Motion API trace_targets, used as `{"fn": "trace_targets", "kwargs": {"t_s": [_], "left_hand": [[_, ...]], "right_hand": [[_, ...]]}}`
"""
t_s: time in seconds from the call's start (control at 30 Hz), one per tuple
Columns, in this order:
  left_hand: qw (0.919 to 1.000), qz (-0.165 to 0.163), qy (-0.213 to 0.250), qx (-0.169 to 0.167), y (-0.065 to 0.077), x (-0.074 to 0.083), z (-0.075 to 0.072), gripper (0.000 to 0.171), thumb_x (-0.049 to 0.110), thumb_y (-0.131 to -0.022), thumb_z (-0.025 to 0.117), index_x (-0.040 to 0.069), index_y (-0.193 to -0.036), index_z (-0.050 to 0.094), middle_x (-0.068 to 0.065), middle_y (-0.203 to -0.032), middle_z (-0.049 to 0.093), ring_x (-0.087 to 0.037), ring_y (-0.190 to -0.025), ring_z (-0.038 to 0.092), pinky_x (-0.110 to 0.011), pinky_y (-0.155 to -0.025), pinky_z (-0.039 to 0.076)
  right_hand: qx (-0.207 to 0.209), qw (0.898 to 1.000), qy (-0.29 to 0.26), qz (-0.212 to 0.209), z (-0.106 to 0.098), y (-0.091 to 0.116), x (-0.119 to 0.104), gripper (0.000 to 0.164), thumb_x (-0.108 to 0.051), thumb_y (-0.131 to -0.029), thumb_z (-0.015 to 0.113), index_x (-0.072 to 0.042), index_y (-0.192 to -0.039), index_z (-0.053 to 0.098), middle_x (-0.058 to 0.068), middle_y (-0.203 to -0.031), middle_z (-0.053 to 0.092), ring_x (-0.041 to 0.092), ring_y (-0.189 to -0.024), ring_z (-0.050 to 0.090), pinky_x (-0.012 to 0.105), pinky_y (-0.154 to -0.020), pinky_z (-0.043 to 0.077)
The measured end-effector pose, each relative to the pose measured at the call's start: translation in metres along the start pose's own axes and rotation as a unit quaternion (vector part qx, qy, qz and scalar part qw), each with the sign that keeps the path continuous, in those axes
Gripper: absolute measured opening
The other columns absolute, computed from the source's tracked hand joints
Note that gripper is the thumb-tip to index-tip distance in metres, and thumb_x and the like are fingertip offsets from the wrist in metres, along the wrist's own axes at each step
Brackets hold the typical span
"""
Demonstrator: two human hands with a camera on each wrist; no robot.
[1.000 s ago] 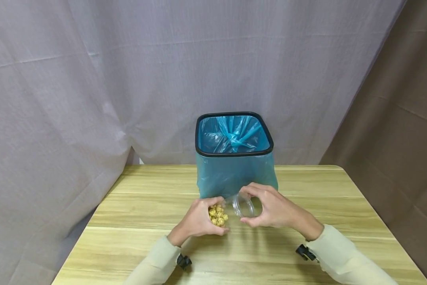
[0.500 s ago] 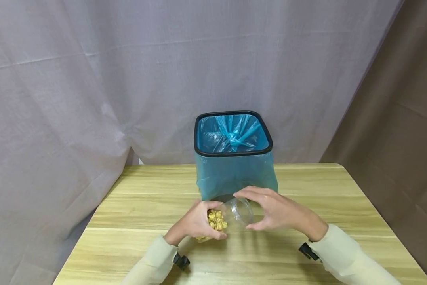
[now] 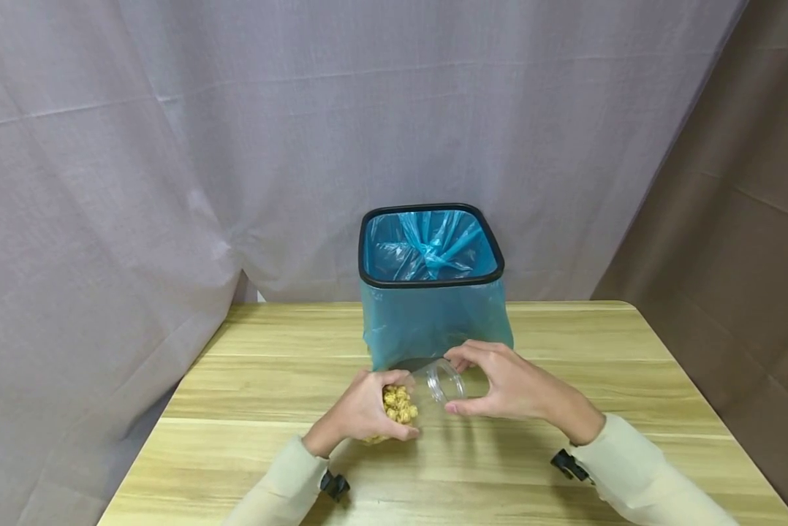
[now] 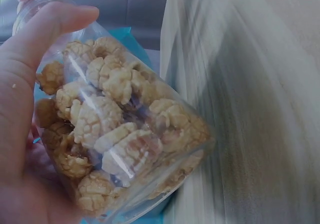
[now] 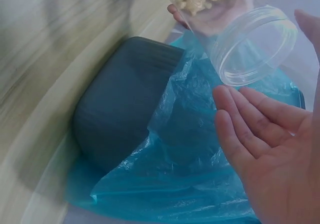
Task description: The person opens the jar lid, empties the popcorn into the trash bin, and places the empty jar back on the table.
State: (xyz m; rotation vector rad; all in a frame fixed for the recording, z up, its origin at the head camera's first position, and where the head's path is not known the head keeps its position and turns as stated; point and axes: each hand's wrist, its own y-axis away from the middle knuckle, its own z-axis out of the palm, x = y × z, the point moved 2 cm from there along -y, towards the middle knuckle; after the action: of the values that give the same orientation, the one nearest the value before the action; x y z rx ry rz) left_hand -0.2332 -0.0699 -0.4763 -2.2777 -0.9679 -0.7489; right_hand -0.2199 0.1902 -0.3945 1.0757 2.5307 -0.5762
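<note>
My left hand (image 3: 368, 409) grips a clear jar (image 4: 192, 126) of popcorn (image 3: 399, 405) around its body, thumb along the near side. Tilted on its side, the jar points its ringed clear mouth end (image 5: 230, 78) to the right, and its base sits low by the tabletop in the left wrist view. The round yellow-brown pieces lie bunched toward the base. My right hand (image 3: 509, 383) is at the mouth end, thumb and fingers spread apart around it. In the right wrist view, its fingers (image 5: 245, 126) are extended, with their tips just off the rim.
A bin with a black rim (image 3: 433, 283) and a blue plastic liner (image 3: 433, 321) stands right behind the hands on the wooden table (image 3: 269, 394). Grey cloth (image 3: 289, 146) hangs behind the table, brown cloth (image 3: 729, 256) at the right.
The jar has tilted a little, its base dropping nearer the table. My right hand's fingers and thumb have shifted about the mouth end, spreading, then drawing in slightly.
</note>
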Motion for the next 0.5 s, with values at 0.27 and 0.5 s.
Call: {"fn": "trace_targets", "kwargs": {"t_s": [0.27,0.5], "left_hand": [[1.0,0.001,0.007,0.0,0.0014,-0.0005,0.0007,0.068,0.038,-0.066,0.097,0.012,-0.124,0.072,-0.007,-0.111,0.08,0.0,-0.089,0.07,-0.014,-0.082,0.06],[0.9999,0.008,0.007,0.003,0.0025,0.0004,0.0006,0.07,0.039,-0.066,0.097,0.011,-0.125,0.072,-0.006,-0.11,0.08,0.001,-0.09,0.07,-0.014,-0.083,0.06]], "right_hand": [[0.0,0.999,0.007,-0.039,0.002,0.0005,0.0005,0.064,-0.044,-0.082,0.089,-0.012,-0.133,0.066,-0.003,-0.117,0.072,0.011,-0.105,0.068,0.036,-0.092,0.064],[-0.016,0.998,0.009,-0.061,-0.0015,0.003,-0.0016,0.074,-0.033,-0.078,0.093,-0.012,-0.142,0.061,-0.003,-0.133,0.068,0.015,-0.119,0.067,0.042,-0.101,0.062]]}}
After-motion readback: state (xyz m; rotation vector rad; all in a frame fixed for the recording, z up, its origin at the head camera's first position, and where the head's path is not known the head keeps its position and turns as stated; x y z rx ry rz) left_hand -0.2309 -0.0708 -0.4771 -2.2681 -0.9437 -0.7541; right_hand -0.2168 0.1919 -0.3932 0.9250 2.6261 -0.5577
